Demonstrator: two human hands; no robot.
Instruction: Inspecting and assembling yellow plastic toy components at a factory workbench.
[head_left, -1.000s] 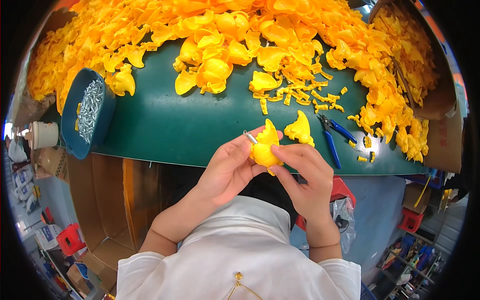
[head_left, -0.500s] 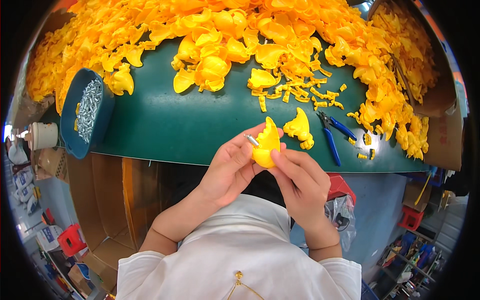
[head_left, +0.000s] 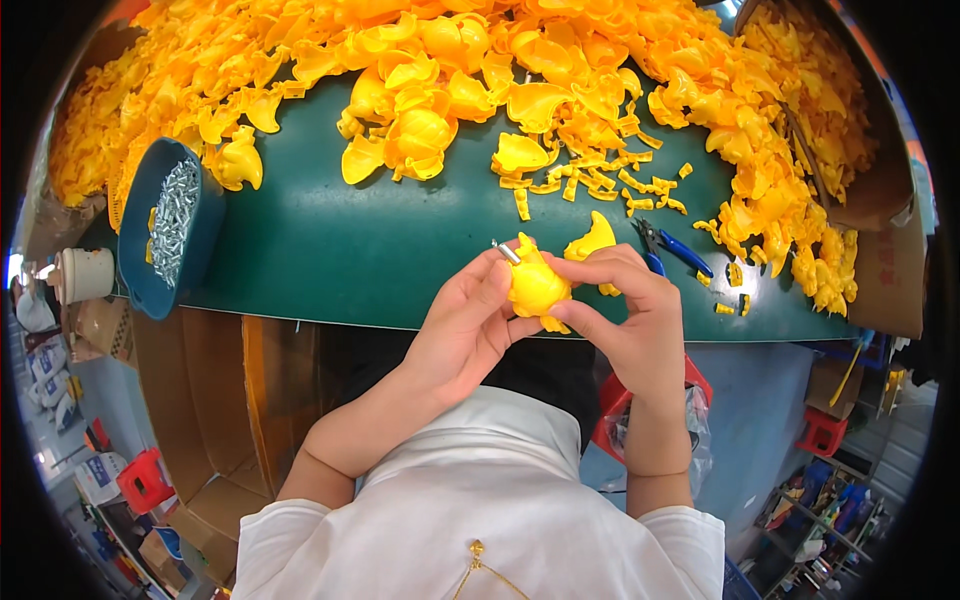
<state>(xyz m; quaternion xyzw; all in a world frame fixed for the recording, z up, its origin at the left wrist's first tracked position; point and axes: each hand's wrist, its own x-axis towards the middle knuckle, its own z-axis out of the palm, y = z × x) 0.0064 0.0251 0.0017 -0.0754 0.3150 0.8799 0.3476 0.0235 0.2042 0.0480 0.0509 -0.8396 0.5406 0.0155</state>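
Yellow plastic, moulded into a rounded shaped piece (head_left: pixel 540 288), sits between two bare hands just right of the frame's centre, above the near edge of the green bench (head_left: pixel 330 250). The step in hand looks like fitting or lining up a small metal pin (head_left: pixel 506 252) with that piece: the pin shows at its upper left edge, though whether it is seated or only held alongside cannot be told. The next move seems to call for a steady left grip, so the pin does not slip, while the right fingertips turn or press the plastic.

The left hand (head_left: pixel 462 325) comes up from the lower left on a slanting forearm. It is closed lightly, thumb on the near side by the pin and fingers wrapping behind and beneath the piece. The right hand (head_left: pixel 630 300) rises from the lower right with its forearm nearly upright; thumb and forefinger are bent into a small pinch at the piece's right edge, the other fingers curled in.

Behind the right fingers, a second yellow piece (head_left: pixel 592 240) lies partly hidden on the bench, with blue-handled cutters (head_left: pixel 688 255) to its right. A blue tray (head_left: pixel 207 235) of metal pins stands at the left of the frame.
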